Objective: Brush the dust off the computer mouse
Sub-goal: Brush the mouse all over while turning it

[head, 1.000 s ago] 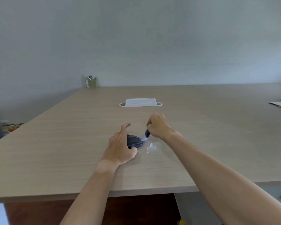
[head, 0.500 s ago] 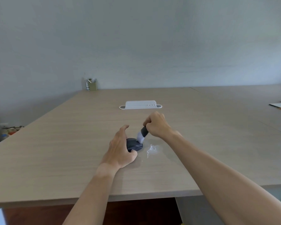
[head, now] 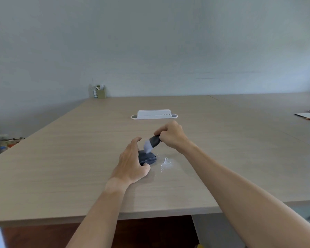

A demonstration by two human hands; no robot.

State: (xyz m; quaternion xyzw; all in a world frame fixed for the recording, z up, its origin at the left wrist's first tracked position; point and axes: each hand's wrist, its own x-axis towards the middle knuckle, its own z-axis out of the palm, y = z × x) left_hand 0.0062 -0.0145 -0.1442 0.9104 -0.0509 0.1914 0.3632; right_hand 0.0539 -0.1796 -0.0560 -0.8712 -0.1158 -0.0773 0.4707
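Note:
A dark computer mouse lies on the wooden table, a little in front of me. My left hand grips its left side, thumb at the near end and fingers curved over the far side. My right hand is closed on a small brush with a dark ferrule and pale bristles. The brush tilts down to the left, and its bristle tips touch the far top of the mouse. White dust lies on the table just right of the mouse.
A white holder stands further back at the table's middle. A small box of pens sits at the far left corner by the wall. Papers lie at the right edge. The table's near edge runs below my forearms.
My right hand has lifted and moved away from me, swinging the brush from the mouse's right side up to its far top. My left hand stays on the mouse.

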